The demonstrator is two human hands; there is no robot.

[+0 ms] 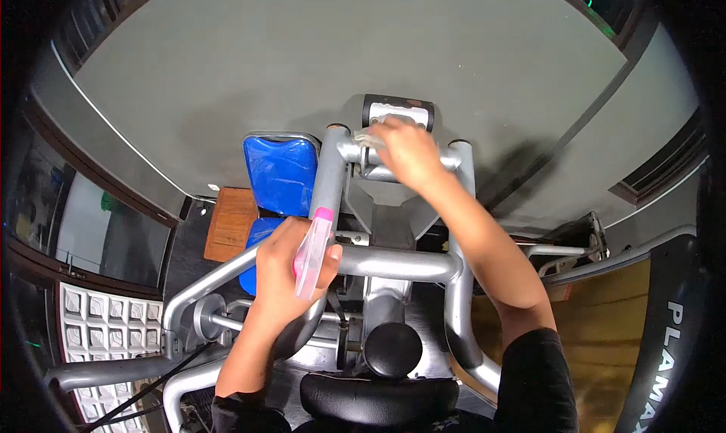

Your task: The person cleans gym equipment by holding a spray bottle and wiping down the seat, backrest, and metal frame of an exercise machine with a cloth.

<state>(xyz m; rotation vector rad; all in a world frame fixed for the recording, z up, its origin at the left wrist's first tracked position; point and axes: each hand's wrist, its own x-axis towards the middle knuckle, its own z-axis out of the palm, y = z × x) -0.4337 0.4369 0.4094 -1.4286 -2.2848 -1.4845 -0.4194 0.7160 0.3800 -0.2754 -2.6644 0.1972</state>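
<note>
My left hand [281, 265] is closed around a flat, clear plastic bottle with a pink top [316, 244], probably a small spray bottle. It is held upright beside the left post of a silver gym machine frame [401, 263]. Farther forward, my right hand [408, 155] presses a pale cloth [367, 139] against the upper crossbar of that frame, near its left end. The fingertips of this hand are partly blurred.
A blue padded chair [281, 174] and a brown wooden box [231, 223] stand at the left. Black pads [378, 400] are close to my body. A grey wall [363, 40] rises behind the machine. At the right is a black panel lettered PLAMAX [659, 342].
</note>
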